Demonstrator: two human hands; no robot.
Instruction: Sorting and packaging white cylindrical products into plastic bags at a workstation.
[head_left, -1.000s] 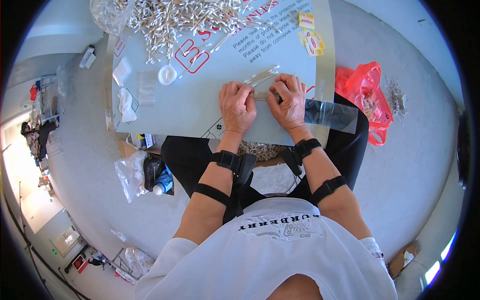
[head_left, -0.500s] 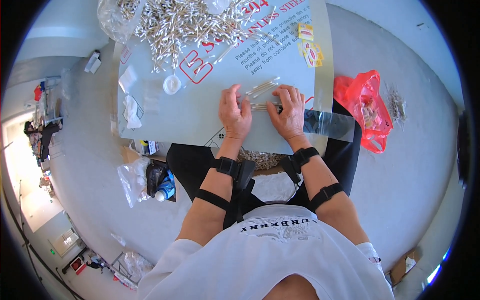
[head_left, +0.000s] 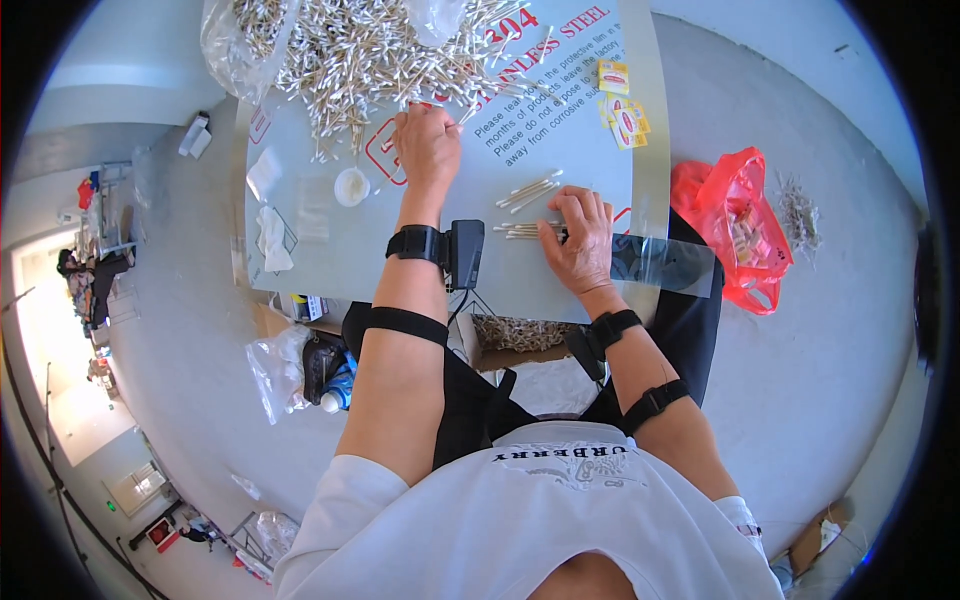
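Observation:
My left hand [head_left: 428,148] reaches to the near edge of a large heap of loose cotton swabs [head_left: 360,65]. Its fingers are curled, and the fingertips are hidden, so what they pinch cannot be made out. My right hand [head_left: 582,240] rests on the sheet-covered table [head_left: 340,245], its thumb and fingers closed round the right end of a small bundle of cotton swabs [head_left: 518,230]. Just beyond that bundle lie several more swabs [head_left: 530,190], fanned slightly apart. A round white tub [head_left: 351,187] stands left of my left hand.
Yellow paper cards [head_left: 626,120] lie near the table's right edge. Left are a clear plastic bag [head_left: 240,45] and a crumpled white tissue [head_left: 273,240]. Right of the table, a red plastic bag [head_left: 725,190] sits beside scattered swabs [head_left: 798,212]. A box of swabs [head_left: 515,335] is below the near edge.
My left hand has left the bundle beside my right hand and moved forward and left to the heap. My right hand stays at the bundle.

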